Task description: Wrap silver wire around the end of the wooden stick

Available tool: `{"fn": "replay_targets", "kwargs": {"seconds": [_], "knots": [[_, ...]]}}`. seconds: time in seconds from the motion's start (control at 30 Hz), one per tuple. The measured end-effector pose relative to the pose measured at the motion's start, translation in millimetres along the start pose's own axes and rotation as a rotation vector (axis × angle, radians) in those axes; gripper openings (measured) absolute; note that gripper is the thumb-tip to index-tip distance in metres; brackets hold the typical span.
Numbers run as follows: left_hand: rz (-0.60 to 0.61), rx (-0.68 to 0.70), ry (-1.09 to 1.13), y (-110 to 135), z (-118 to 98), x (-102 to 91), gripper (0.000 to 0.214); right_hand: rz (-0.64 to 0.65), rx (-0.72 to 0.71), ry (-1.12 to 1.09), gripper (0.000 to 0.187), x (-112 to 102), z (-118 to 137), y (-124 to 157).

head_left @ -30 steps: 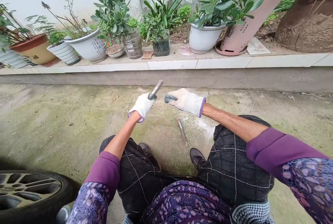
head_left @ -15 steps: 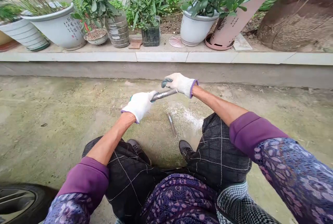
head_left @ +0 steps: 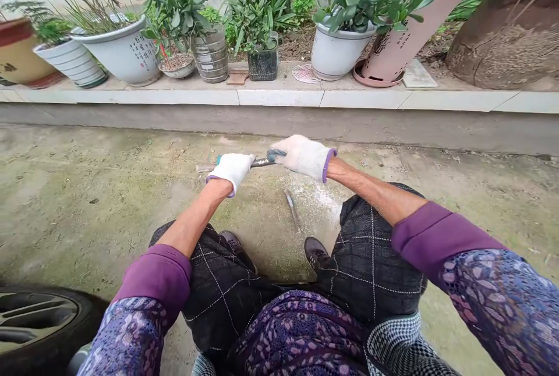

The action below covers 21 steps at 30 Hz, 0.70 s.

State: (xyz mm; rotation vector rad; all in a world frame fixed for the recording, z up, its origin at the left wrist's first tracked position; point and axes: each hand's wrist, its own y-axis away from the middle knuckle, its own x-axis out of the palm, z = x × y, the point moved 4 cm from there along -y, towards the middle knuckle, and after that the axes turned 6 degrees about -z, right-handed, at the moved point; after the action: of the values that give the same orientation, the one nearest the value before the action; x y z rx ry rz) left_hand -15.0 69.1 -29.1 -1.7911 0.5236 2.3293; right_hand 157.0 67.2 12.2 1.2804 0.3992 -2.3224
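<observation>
Left hand (head_left: 233, 170) grips metal rod (head_left: 261, 162) — right hand (head_left: 302, 156) curled round its end — second rod (head_left: 292, 210) on floor (head_left: 126, 190) below.

Gray metal rod (head_left: 262, 162) | pt. shiny | approx. horiz. | held midair

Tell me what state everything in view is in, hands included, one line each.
Held rod: raised, lying crosswise
Left hand: gloved, closed around the held rod
Right hand: gloved, fingers curled at the held rod's right end
Loose rod: lying on the ground
White residue: scattered beside the loose rod
Black pot: upright, planted
Wheel: partly out of frame
</observation>
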Motion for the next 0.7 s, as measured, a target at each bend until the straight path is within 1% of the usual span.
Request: {"fn": "replay_targets", "kwargs": {"seconds": [0.03,0.1,0.17,0.23,0.33,0.4,0.5,0.57,0.6,0.7], "knots": [[0.009,0.057,0.004,2,-9,-0.8,0.034,-0.042,0.008,0.038,0.019,-8,-4,-3],[-0.019,0.137,0.037,8,-22,-5.7,0.034,-0.082,0.017,0.1,0.019,-20,-13,-9],[-0.081,0.14,0.103,14,-25,-13.4,0.034,-0.07,0.024,0.087,0.021,-22,-21,-12],[-0.151,0.071,0.194,19,-17,-21.3,0.032,-0.034,0.027,0.038,0.023,-15,-24,-14],[-0.253,-0.078,0.362,21,3,-28.0,0.033,0.027,0.03,-0.063,0.025,3,-21,-12],[-0.302,-0.158,0.496,20,12,-27.3,0.033,0.059,-0.008,-0.096,0.026,17,-13,-9],[-0.347,-0.237,0.78,19,16,-22.3,0.025,0.075,-0.078,-0.061,0.024,30,0,-6],[-0.347,-0.275,1.009,21,14,-20.0,0.02,0.077,-0.072,-0.012,0.023,32,4,-7],[-0.323,-0.288,1.114,23,12,-19.7,0.018,0.083,-0.054,0.015,0.023,32,3,-9],[-0.19,-0.271,1.371,32,5,-24.1,0.023,0.075,0.018,0.089,0.024,27,-6,-16]]}}
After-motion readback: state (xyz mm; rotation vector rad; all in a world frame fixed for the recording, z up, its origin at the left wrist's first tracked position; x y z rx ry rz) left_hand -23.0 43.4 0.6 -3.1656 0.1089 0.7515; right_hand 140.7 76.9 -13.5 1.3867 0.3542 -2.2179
